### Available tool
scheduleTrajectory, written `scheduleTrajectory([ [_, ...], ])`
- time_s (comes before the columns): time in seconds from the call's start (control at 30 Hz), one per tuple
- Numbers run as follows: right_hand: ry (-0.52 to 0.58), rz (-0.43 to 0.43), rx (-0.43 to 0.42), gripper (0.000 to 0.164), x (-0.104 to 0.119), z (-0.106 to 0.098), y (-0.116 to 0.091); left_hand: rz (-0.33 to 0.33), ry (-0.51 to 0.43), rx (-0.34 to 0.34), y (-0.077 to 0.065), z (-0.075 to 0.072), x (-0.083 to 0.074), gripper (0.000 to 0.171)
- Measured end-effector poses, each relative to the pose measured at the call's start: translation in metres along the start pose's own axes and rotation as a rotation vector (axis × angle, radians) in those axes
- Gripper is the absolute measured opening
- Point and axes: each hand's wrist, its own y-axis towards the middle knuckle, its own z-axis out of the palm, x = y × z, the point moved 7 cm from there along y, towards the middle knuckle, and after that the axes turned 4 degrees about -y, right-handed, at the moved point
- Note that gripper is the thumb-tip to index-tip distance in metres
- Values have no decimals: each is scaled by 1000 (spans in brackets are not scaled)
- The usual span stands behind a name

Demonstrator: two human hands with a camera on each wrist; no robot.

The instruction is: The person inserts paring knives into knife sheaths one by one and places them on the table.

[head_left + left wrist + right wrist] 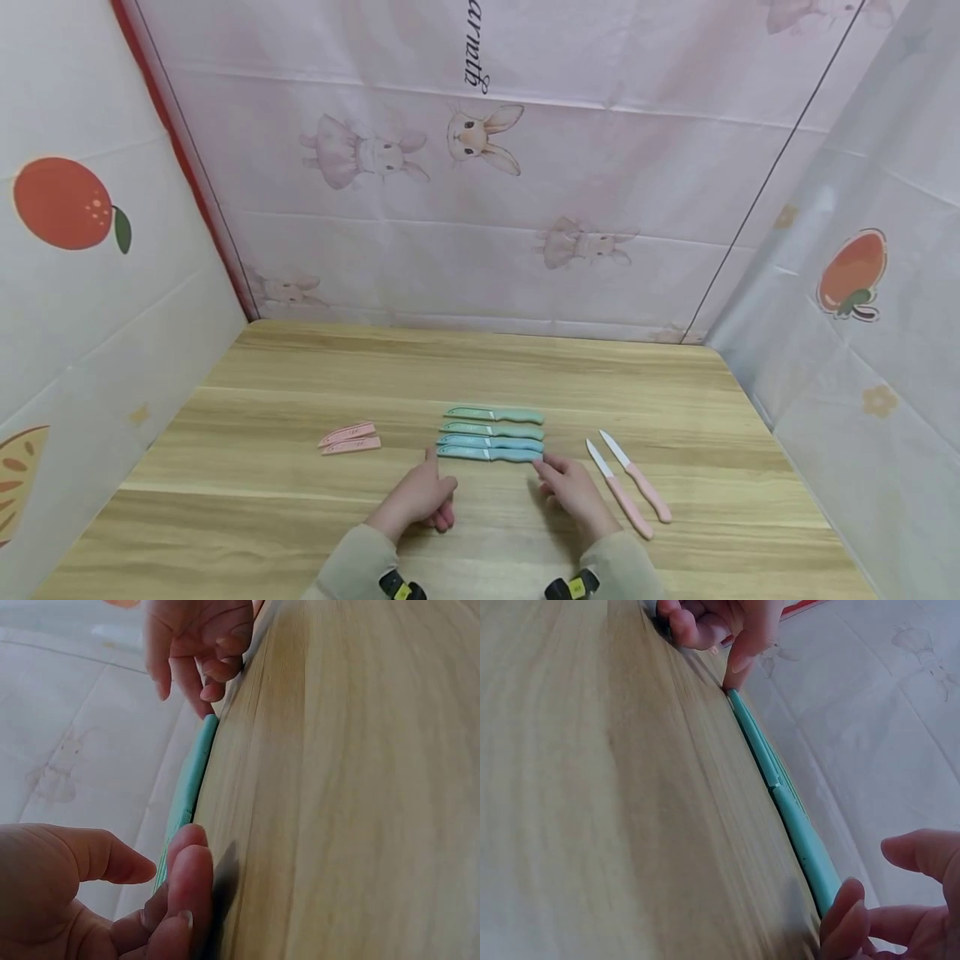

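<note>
And here's the nearest blue knife, lying on the wooden table between the two hands, its long axis running left to right, almost level with the near edge. The sheathed tip points left, the handle runs right, and the whole knife lies flat.

At the tip end, there's the left hand: index finger stretched out and touching the end of the sheath, thumb well apart, the other fingers loosely bent, nothing gripped. Over at the handle end, the right hand has its fingertips against the butt, thumb apart from them, so no pinch there either.

Now the count! Four sheathed knives stack up in the row, all pointing left: two blue, with the second blue knife close behind the first, then two green, the nearer green knife and the farther green knife, a strip of table showing between those two.

Off to the left, two pink sheaths lie close together, narrow ends left, the farther one slightly slanted. Out on the right, beyond the right hand, two bare pink knives lie side by side and apart, blades pointing away and leftward, handles slanting back toward the near right. Two wrists, two black-and-yellow bands, one on each!
</note>
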Motion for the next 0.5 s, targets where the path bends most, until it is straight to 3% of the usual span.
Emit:
scheduleTrajectory([
  [0.23, 7, 24, 12, 50, -2, -1, 0, 23, -4, 4, -2, -3, 3, 79],
  [0.33, 1, 2, 3, 50, -3, -4, -1, 56, 25, -7, -6, -11, 0, 75],
  [0.4, -6, -8, -6, 51, -3, -8, -2, 92, 85, -45, -9, -23, -5, 68],
  [0.5, -13, -3, -20, 52, -4, -16, -4, 137, 240, -173, -14, -51, -13, 53],
])
